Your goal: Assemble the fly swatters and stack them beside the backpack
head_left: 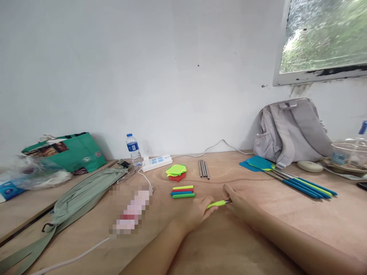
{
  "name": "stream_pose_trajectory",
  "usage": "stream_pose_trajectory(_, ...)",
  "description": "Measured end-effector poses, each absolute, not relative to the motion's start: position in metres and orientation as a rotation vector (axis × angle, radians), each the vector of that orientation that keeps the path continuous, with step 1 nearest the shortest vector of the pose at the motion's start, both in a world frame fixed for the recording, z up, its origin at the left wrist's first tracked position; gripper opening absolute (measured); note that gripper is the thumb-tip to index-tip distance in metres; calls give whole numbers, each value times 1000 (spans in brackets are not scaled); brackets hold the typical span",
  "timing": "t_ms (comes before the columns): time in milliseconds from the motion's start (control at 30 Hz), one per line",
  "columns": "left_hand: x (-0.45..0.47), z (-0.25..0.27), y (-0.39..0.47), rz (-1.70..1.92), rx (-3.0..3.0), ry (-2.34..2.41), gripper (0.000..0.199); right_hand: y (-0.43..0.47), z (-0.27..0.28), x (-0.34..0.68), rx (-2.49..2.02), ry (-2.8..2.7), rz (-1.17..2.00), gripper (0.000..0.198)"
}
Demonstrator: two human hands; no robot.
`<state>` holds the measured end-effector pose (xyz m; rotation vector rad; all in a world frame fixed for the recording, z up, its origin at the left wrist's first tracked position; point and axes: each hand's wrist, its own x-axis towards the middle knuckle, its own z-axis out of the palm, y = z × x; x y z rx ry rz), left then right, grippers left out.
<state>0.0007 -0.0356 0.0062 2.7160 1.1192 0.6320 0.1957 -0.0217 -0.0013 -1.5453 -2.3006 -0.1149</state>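
Yellow handle (217, 204) was pinched in the left hand (198, 211), metal rod (228, 201) in the right hand (239, 203), lower centre of frame; crooked pressure might have jammed them.

A bottle (133, 148) stands beside a power strip (157, 163), left of a backpack (299, 131).

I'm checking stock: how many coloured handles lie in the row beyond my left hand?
4, side by side, from far to near: yellow-green handle, red handle, blue handle, green handle. None looks hidden.
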Motion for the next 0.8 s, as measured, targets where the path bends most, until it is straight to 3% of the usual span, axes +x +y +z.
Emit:
stream_pose_trajectory(567,0,12,-30,734,2776,905,25,-33,-3,181,-1616,-2169,-129,14)
stream_pose_trajectory(800,-6,14,-26,818,2828,873,24,-29,-6,184,-1323,-2236,-132,15)
